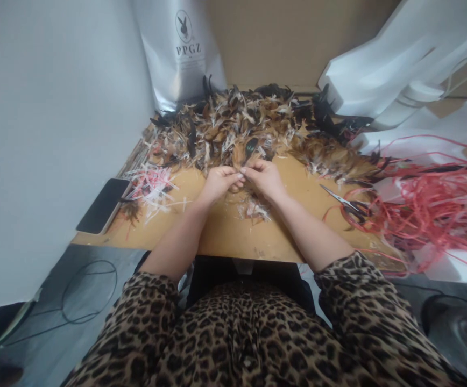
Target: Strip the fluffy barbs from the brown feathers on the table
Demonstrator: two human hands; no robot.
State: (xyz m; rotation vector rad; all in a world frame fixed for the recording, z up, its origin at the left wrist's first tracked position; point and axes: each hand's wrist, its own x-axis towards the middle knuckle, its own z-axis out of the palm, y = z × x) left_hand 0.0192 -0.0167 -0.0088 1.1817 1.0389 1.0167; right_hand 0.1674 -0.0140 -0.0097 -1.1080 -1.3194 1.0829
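Observation:
Both hands meet over the middle of the wooden table (217,236), fingertips pinched together. Between them they grip a small bunch of feathers (239,155), brown with a dark glossy green-black tip pointing away from me. My left hand (222,180) is closed at the base of the bunch. My right hand (263,177) pinches the same base from the other side. Just beyond lies a large heap of brown and black feathers (217,123). A few loose pale feather bits (255,208) rest on the table below my hands.
Scissors (344,200) lie to the right, beside a tangle of red ribbon strips (439,209). A phone (103,206) sits at the left edge near pink and white strips (150,185). Behind stands a silver bag (181,59); a wall panel (56,134) borders the left.

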